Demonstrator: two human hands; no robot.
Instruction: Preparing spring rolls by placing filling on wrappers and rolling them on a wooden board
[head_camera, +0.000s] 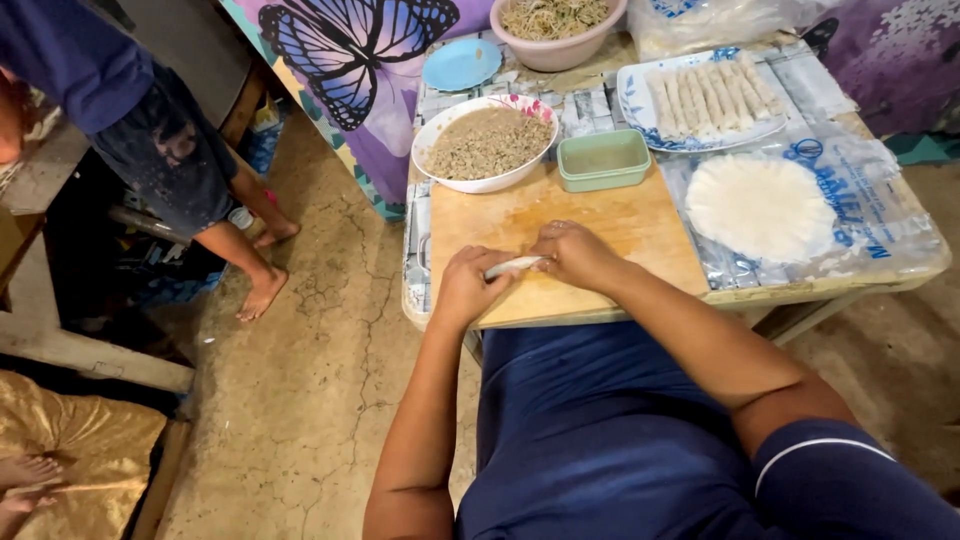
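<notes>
My left hand (466, 284) and my right hand (575, 253) both press on a thin white roll (513, 265) lying on a wooden board (620, 225). The roll shows only between the two hands; its ends are hidden under my fingers. Beyond the board sits a white bowl of brownish minced filling (484, 143) and a small green rectangular dish (603, 160). A stack of round white wrappers (761, 207) lies on clear plastic to the right. A blue-patterned plate (640, 110) holds several finished rolls (712, 98).
A pink bowl of sprouts (556, 27) and a small blue plate (461, 64) stand at the table's far end. Another person's bare legs (245, 245) stand on the cracked concrete floor at left. A butterfly-patterned cloth (355, 50) hangs beside the table.
</notes>
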